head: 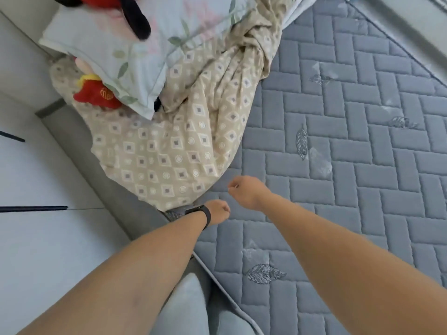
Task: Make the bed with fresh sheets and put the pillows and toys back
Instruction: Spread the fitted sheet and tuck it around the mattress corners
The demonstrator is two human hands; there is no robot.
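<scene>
the bare grey quilted mattress (338, 146), stitched in a herringbone block pattern with embroidered leaves, fills the right and middle of the head view. a crumpled beige sheet with a white diamond and circle print (174, 146) lies heaped on its left part, running from the top of the view down to a point near the mattress edge. a pale blue pillow with a floral leaf print (125, 59) rests on top of the sheet at upper left. a red and yellow plush toy (96, 93) is tucked under the pillow's lower edge, partly hidden, and a red and black plush toy (130, 13) sits on the pillow at the top of the view, cut off by the frame. a grey bed frame edge (116, 197) runs diagonally along the left, with pale floor (36, 238) beyond it.

both bare arms reach forward over the mattress. the left hand (219, 211), with a black wristband (204, 215) on its wrist, has its fingers curled inward just below the sheet's lowest tip; whether it pinches the cloth cannot be told. the right hand (244, 191) hovers just beside the sheet's lower edge, fingers curled into a loose fist with nothing visibly held. the two hands are near each other but apart.
</scene>
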